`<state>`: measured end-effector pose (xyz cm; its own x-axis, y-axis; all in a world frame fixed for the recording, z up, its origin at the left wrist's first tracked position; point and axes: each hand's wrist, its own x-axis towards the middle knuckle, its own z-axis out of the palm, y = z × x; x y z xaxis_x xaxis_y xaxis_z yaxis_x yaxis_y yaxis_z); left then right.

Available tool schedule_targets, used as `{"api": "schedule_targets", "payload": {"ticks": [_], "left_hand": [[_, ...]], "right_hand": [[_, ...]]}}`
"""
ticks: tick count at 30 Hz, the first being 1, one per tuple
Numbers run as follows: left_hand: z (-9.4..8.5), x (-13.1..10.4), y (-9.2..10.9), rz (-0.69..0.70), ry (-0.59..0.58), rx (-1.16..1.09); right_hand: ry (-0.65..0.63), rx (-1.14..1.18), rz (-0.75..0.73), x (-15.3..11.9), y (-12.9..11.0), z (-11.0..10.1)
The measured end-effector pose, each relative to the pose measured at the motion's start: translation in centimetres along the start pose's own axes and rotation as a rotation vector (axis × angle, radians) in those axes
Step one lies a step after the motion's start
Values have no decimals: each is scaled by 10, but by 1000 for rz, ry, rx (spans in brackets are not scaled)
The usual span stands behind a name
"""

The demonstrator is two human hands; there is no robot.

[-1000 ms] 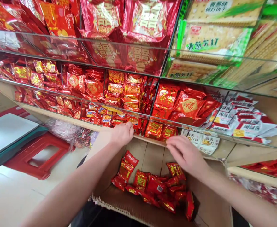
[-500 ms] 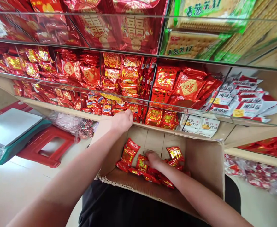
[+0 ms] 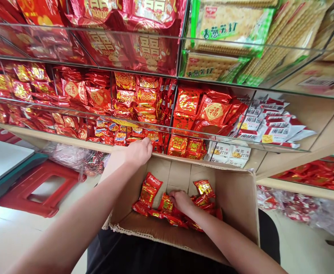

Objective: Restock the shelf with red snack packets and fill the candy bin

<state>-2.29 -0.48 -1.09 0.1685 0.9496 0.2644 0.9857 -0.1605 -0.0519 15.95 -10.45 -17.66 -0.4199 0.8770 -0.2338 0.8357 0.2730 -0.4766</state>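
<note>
Red snack packets (image 3: 155, 198) lie heaped at the bottom of the cardboard box (image 3: 235, 201), directly under the right hand (image 3: 181, 199), whose fingers curl down among them with their hold hidden, while the left hand (image 3: 138, 152) grips the box's far rim at the shelf edge (image 3: 70, 140).

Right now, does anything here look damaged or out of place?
The cardboard box has a ragged, torn near edge. The red packets inside lie in a loose heap around the right hand, unlike the sorted shelf bins.
</note>
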Motion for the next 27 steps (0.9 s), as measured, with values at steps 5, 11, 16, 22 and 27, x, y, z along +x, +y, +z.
{"api": "schedule_targets", "payload": {"ticks": [5, 11, 16, 22, 27], "left_hand": [[-3, 0, 2, -25, -35, 4], [2, 0, 2, -19, -2, -2], [4, -1, 2, -15, 10, -18], [2, 0, 2, -15, -1, -20], [5, 1, -2, 9, 16, -18]], "right_hand": [[46, 11, -9, -6, 1, 0], [97, 63, -39, 4, -11, 1], [82, 116, -80, 35, -38, 14], [89, 139, -63, 38, -48, 16], [145, 226, -152, 7, -59, -27]]}}
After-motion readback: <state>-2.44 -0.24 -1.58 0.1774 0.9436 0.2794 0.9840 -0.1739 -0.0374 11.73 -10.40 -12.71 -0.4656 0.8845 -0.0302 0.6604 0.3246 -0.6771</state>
